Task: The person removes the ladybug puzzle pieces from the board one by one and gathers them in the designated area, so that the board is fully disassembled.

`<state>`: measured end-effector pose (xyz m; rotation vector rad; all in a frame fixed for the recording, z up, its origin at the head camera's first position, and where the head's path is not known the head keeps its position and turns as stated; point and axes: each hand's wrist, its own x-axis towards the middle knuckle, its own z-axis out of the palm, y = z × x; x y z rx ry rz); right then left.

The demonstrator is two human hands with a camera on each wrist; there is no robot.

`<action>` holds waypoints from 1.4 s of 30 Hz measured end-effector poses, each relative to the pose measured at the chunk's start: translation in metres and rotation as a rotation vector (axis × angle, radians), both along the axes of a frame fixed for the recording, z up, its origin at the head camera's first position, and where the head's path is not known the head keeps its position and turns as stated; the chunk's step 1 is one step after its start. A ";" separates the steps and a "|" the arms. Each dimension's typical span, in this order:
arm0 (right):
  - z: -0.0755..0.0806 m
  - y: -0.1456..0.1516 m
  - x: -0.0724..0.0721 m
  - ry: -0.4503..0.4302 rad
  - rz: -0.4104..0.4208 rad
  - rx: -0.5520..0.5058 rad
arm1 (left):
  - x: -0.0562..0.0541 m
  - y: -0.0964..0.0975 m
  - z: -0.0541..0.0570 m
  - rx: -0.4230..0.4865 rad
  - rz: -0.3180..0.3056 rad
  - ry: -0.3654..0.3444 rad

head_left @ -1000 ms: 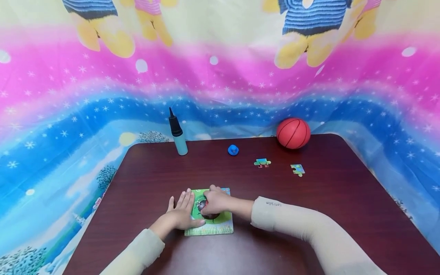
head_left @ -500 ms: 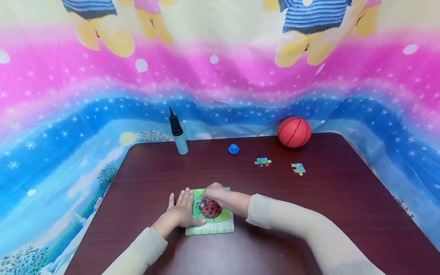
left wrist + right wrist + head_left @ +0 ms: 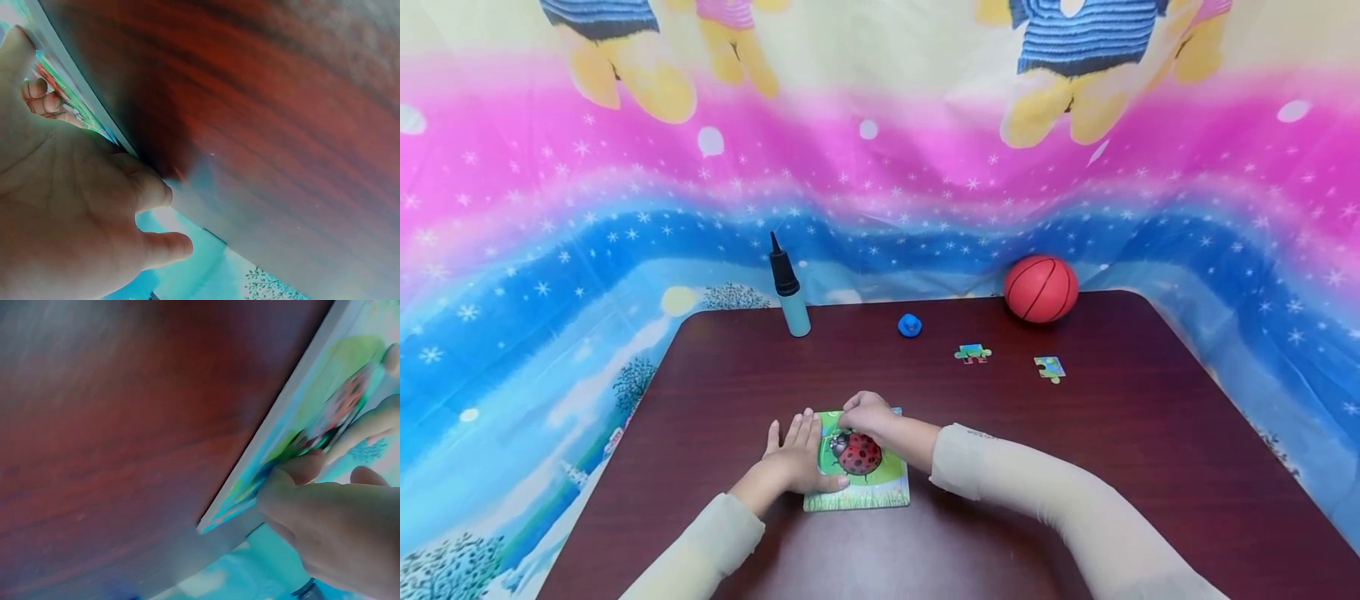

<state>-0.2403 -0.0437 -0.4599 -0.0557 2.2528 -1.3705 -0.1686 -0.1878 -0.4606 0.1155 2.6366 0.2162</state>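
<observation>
A small jigsaw puzzle (image 3: 883,487) with a red ladybug (image 3: 857,454) on green lies flat near the table's front. My left hand (image 3: 793,467) rests along its left side with fingers spread. Its thumb lies over the lower part of the picture. From the right, my right hand (image 3: 868,417) reaches across the top of the puzzle. Its curled fingertips pinch at a puzzle piece just above the ladybug's head, the piece mostly hidden under them. In the right wrist view, the right thumb (image 3: 306,465) is down at the puzzle's surface (image 3: 312,381).
Two loose puzzle pieces, one (image 3: 973,354) left of the other (image 3: 1049,368), lie at the back right of the brown table (image 3: 737,375). Behind them sits a red ball (image 3: 1041,288). A small blue toy (image 3: 909,325) and a teal-and-black hand pump (image 3: 792,292) stand along the back edge.
My right hand has moved from over the ladybug to the puzzle's upper edge, uncovering the ladybug. My left hand has stayed in place.
</observation>
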 end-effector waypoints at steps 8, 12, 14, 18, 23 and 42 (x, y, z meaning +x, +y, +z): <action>-0.008 -0.001 -0.007 0.037 0.039 0.052 | 0.001 0.000 0.001 0.020 0.013 -0.020; -0.010 -0.002 -0.010 0.092 0.071 0.030 | -0.001 -0.001 0.000 0.001 0.012 -0.021; -0.010 -0.001 -0.013 0.108 0.096 0.005 | -0.002 -0.001 -0.001 -0.013 0.006 -0.027; -0.007 0.008 -0.028 0.108 0.113 -0.039 | -0.003 -0.001 -0.001 -0.002 0.006 -0.011; -0.001 0.032 -0.060 0.121 0.050 -0.105 | -0.002 0.001 0.000 0.002 0.016 0.007; -0.013 0.119 -0.151 0.278 -0.048 0.219 | 0.001 -0.002 -0.003 0.018 0.026 0.019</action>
